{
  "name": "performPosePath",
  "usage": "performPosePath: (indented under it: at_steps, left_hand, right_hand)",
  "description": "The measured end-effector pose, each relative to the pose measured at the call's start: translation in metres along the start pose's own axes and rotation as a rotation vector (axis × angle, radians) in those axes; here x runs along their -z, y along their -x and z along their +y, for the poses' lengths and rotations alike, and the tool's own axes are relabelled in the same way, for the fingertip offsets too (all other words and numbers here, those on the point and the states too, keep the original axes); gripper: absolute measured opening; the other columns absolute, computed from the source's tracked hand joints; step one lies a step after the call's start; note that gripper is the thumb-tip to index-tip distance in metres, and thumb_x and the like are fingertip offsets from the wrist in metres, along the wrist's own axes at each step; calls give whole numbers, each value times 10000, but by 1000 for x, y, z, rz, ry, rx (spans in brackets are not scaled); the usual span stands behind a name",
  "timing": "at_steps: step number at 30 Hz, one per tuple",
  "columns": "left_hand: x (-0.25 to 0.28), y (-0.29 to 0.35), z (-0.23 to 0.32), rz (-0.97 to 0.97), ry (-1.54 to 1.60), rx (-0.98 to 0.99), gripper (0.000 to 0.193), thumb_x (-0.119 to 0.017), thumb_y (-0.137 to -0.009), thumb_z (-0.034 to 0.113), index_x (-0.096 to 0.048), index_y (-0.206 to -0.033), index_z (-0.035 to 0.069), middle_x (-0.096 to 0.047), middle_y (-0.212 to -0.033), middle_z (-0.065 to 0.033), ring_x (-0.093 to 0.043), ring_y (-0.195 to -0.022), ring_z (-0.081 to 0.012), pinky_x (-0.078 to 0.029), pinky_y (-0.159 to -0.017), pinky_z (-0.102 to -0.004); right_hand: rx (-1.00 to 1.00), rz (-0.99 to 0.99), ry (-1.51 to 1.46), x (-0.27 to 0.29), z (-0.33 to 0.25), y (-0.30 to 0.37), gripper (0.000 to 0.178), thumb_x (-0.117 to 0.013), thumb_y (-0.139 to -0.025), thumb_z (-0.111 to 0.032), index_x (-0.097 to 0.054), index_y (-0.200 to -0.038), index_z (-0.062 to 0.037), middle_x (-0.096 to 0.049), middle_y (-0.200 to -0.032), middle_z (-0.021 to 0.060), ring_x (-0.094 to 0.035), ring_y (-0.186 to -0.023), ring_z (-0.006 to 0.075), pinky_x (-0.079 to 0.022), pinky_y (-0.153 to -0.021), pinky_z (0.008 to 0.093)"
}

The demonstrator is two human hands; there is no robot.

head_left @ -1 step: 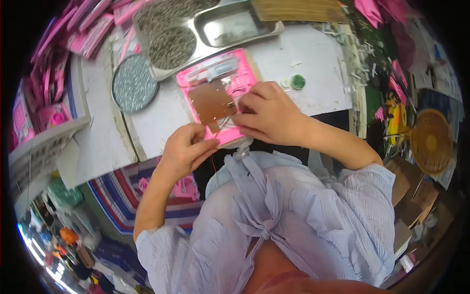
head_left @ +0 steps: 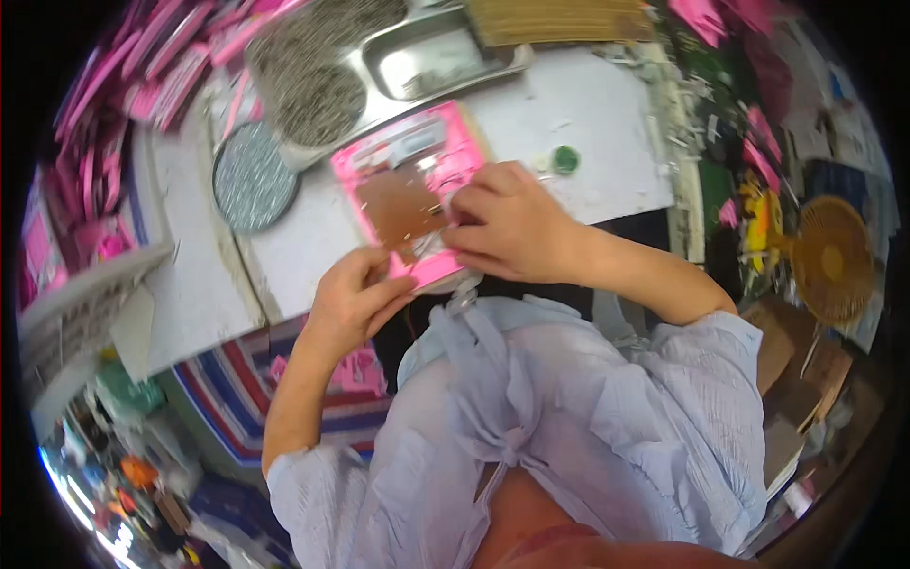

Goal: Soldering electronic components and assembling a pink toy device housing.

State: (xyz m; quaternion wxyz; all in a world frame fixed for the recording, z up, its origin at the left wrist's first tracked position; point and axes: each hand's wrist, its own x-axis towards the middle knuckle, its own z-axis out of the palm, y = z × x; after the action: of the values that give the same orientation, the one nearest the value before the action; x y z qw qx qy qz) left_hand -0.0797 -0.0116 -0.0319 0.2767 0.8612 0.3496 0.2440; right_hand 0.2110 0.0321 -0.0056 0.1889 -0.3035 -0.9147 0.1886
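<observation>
A pink plastic casing point(head_left: 459, 131) lies on the white table near its front edge, with a brown circuit board point(head_left: 393, 204) inside it. A grey-white part point(head_left: 403, 142) sits along the casing's far end. My left hand point(head_left: 355, 296) pinches the casing's near left corner between thumb and fingers. Over the casing's right side, my right hand point(head_left: 512, 223) has its fingers bent together beside the board. Whatever those fingertips hold is hidden and blurred.
Beyond the casing stands a metal tray point(head_left: 379, 119) with many small grey pieces. A round dish point(head_left: 254, 178) of shiny bits is at its left. Pink casings point(head_left: 171, 85) pile up far left. A green cap point(head_left: 566, 159), a cardboard piece point(head_left: 569, 21) and a fan point(head_left: 832, 261) are rightward.
The whole view has shifted a little and is more blurred. Both hands keep nearly the same places on the casing; the right fingers stay bent by the board.
</observation>
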Motion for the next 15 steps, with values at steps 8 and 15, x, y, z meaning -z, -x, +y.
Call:
performPosePath:
  at_steps: [8, 15]
  left_hand:
    - [-11, 13, -15, 34, 4, -26, 278, -868, -765, 46, -735, -1009, 58, -626, -1151, -185, -675, -994, -338, -579, -810, -377]
    - [-18, 39, -42, 69, 16, -87, 273, -760, -857, -6, -679, -1116, 30, -596, -1247, -227, -615, -1151, -400, -520, -974, -466]
  right_hand:
    - [-145, 322, -103, 56, -16, 63, 217, -802, -842, -137, -745, -1048, -100, -664, -985, 59, -624, -942, 275, -500, -823, 402]
    - [-1040, 975, 184, 196, -94, 240, 268, -725, -949, -139, -713, -1194, -30, -710, -1069, 54, -647, -996, 120, -534, -866, 321]
